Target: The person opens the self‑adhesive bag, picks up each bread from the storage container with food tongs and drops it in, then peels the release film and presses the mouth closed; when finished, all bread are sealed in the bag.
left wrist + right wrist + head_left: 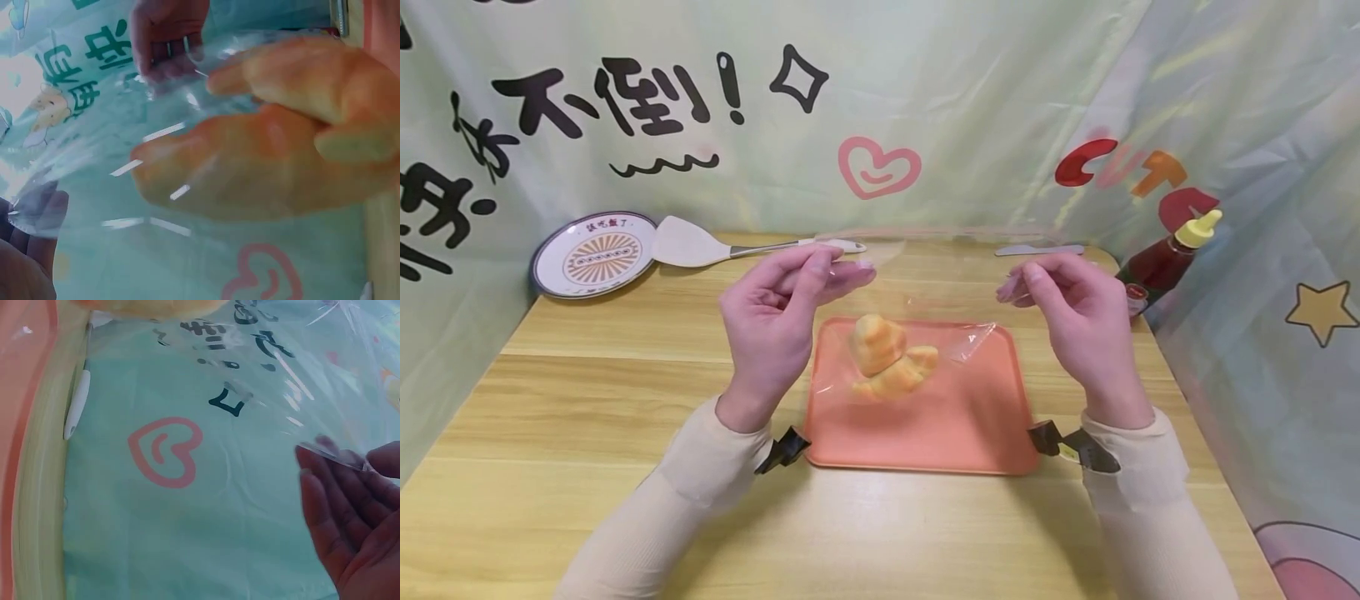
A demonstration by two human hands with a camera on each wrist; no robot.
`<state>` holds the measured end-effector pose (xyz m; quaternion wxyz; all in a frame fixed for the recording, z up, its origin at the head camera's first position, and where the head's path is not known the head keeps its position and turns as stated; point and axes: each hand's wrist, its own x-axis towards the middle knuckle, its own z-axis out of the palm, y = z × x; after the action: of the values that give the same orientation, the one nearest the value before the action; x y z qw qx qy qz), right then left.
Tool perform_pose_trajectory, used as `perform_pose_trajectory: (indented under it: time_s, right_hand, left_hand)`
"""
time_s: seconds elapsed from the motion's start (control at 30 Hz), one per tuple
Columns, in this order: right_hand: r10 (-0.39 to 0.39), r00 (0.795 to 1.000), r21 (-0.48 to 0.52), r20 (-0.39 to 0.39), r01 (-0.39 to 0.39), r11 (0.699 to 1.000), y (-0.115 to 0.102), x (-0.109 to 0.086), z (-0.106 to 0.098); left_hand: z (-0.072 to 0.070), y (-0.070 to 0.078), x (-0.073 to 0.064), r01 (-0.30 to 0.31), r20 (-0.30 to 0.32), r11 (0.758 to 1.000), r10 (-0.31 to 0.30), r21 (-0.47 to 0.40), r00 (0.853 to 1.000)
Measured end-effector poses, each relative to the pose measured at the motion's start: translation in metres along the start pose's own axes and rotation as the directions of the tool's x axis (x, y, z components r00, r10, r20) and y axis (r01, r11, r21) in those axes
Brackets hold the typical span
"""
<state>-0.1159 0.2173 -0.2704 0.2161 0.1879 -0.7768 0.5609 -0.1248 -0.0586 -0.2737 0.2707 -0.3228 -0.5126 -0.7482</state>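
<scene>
Left fingers (pixel 848 279): together with the thumb, clamped on the left edge of the clear bag (pixel 977 342); tips point right and far.
Right fingers (pixel 1017 290): curled in toward the thumb, clamped on the bag's right edge; tips point left.
Left hand (pixel 775 308): raised above the tray's far left corner, wrist bent slightly right, thumb on the upper side.
Right hand (pixel 1082 321): raised at about the same height, beyond the tray's right side, back of the hand to the right, thumb nearest the camera.
Arms: both reach forward from the near edge in pale sleeves (pixel 643 525), well apart, the bag stretched between the hands.
Bread (pixel 877 346): in the bag, below and between the hands, seen over the tray's far left part; whether it touches the tray I cannot tell.
Tray (pixel 925 437): pink, mid-table (pixel 587 508).
Plate (pixel 557 279): far left, tilted against the backdrop (pixel 985 100).
Spatula (pixel 688 243): beside the plate, handle running right.
Knife (pixel 1037 250): far right, past the right hand.
Bottle (pixel 1157 267): far right, yellow cap, leaning right in the head view.
</scene>
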Motion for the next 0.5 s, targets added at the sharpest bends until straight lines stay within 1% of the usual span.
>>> perform_pose_trajectory:
  time_s: [0.1, 0.17, 0.2, 0.23, 0.27, 0.3, 0.33, 0.37, 0.4, 0.43, 0.47, 0.5]
  right_hand:
    - [0.059, 0.998, -0.091, -0.006, -0.059, 0.994, -0.002, 0.002, 0.000]
    - [0.067, 0.997, -0.135, -0.049, -0.073, 0.988, -0.004, 0.003, 0.000]
    - [0.052, 0.995, -0.153, -0.088, -0.065, 0.986, -0.006, 0.004, 0.001]
    - [0.020, 0.991, -0.169, -0.135, -0.043, 0.985, -0.009, 0.005, 0.003]
    - [-0.030, 0.981, -0.190, -0.194, -0.008, 0.982, -0.012, 0.005, 0.004]
    - [-0.092, 0.961, -0.203, -0.261, 0.039, 0.978, -0.016, 0.006, 0.007]
    - [-0.164, 0.930, -0.216, -0.328, 0.095, 0.972, -0.020, 0.007, 0.011]
    - [-0.244, 0.888, -0.227, -0.390, 0.164, 0.960, -0.026, 0.007, 0.016]
    - [-0.327, 0.838, -0.242, -0.437, 0.240, 0.940, -0.031, 0.008, 0.022]
    - [-0.406, 0.793, -0.260, -0.454, 0.318, 0.912, -0.037, 0.008, 0.028]
    - [-0.474, 0.763, -0.280, -0.439, 0.386, 0.879, -0.043, 0.007, 0.035]
    - [-0.533, 0.746, -0.285, -0.399, 0.452, 0.845, -0.049, 0.008, 0.042]
  left_hand:
    - [0.003, 0.002, 0.002, -0.012, -0.013, 1.000, 0.012, 0.024, 1.000]
    - [0.004, 0.003, 0.004, -0.017, -0.023, 0.999, 0.018, 0.046, 1.000]
    - [0.004, 0.004, 0.004, -0.018, -0.026, 0.998, 0.020, 0.057, 0.999]
    - [0.005, 0.005, 0.005, -0.019, -0.032, 0.997, 0.021, 0.070, 0.999]
    - [0.005, 0.005, 0.005, -0.020, -0.034, 0.996, 0.023, 0.082, 0.999]
    - [0.006, 0.006, 0.005, -0.021, -0.034, 0.996, 0.024, 0.092, 0.999]
    - [0.006, 0.007, 0.006, -0.020, -0.034, 0.994, 0.024, 0.104, 0.999]
    - [0.007, 0.008, 0.006, -0.021, -0.033, 0.993, 0.025, 0.118, 0.999]
    - [0.007, 0.010, 0.007, -0.021, -0.031, 0.991, 0.026, 0.130, 0.999]
    - [0.008, 0.011, 0.007, -0.024, -0.029, 0.989, 0.029, 0.144, 0.999]
    - [0.008, 0.012, 0.008, -0.026, -0.026, 0.987, 0.030, 0.157, 0.999]
    - [0.009, 0.013, 0.008, -0.030, -0.023, 0.984, 0.035, 0.174, 0.999]
